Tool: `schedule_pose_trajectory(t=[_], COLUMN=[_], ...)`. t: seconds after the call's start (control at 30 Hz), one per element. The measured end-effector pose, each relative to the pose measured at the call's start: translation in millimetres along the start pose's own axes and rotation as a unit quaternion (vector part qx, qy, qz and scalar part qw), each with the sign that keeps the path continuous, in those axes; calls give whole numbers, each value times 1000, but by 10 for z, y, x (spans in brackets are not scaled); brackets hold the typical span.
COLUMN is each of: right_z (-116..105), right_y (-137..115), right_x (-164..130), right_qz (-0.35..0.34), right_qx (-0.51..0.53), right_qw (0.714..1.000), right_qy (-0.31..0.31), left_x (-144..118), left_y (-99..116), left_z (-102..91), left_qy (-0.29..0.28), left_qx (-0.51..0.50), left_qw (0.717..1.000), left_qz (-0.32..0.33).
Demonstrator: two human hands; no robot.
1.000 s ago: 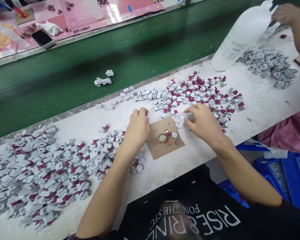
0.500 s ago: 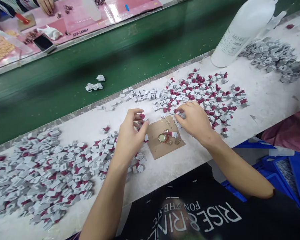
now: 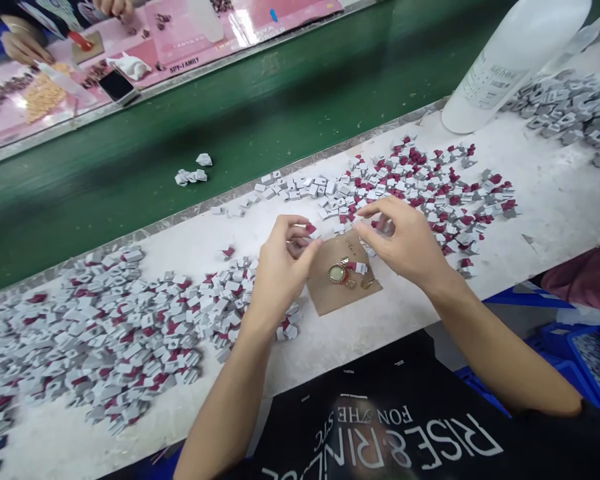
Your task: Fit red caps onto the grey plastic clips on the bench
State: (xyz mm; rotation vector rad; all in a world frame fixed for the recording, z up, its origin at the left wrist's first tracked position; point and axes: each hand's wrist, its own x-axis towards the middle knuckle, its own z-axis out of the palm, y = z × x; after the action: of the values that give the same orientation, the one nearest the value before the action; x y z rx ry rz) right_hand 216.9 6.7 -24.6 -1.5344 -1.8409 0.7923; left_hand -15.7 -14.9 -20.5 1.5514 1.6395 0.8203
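Where the left hand (image 3: 287, 267) hangs: at the left edge of the cardboard square, palm turned inward.
Left fingers: thumb and index finger nearly together, holding a small grey-and-maroon piece (image 3: 312, 230) at their tips; the other fingers curl behind it.
Held piece: off the table, just beyond the far left corner of the cardboard; maroon part uppermost, lower part mostly hidden by the thumb.
Right hand (image 3: 405, 243): above the far right corner of the cardboard, next to the near edge of the right-hand heap.
Right fingers: thumb and index finger arched, a narrow gap at the tips; cannot tell whether anything small is between them.
Cardboard square (image 3: 327, 303): flat on the white table (image 3: 340, 343), between the hands. On it, a round metal-rimmed item (image 3: 337, 273), a grey-and-maroon assembly (image 3: 359, 267) just right of that, and tiny metal bits (image 3: 351, 245) near the far edge.
Left heap (image 3: 120, 333): grey and maroon parts, spread widely left of the cardboard.
Right heap (image 3: 413, 163): similar parts, beyond the right hand.
White bottle (image 3: 510, 63): on the table past the right heap; grey parts (image 3: 575, 110) piled to its right.
Green strip (image 3: 290, 110): beyond the table; a few pale pieces (image 3: 191, 177) lie on it.
Far bench: pink mat (image 3: 200, 50) with a phone (image 3: 117, 87); a co-worker's hand (image 3: 25, 47) at far left.
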Motion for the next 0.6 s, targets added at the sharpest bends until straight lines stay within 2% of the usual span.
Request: schedule_pose_trajectory(t=[0.07, 0.13, 0.23, 0.33, 0.47, 0.6], right_z=[47, 111, 186, 179, 87, 51], right_y=[-124, -185, -162, -83, -15, -11], right_x=[9, 38, 89, 92, -26, -205], right_qz=[17, 42, 73, 86, 91, 119], right_qx=[125, 221, 276, 262, 293, 343], right_qw=[990, 970, 956, 961, 951, 931], right_qy=[-61, -97, -70, -29, -33, -43], left_x=[5, 15, 61, 180, 484, 787], left_y=[101, 182, 204, 73, -239, -430], left_z=[97, 174, 153, -33, -260, -228], left_qy=[0, 6, -37, -75, 10, 36], left_qx=[-58, -70, -49, 38, 197, 227], left_qw=[998, 997, 997, 995, 980, 973], left_qz=[-3, 13, 37, 44, 38, 27])
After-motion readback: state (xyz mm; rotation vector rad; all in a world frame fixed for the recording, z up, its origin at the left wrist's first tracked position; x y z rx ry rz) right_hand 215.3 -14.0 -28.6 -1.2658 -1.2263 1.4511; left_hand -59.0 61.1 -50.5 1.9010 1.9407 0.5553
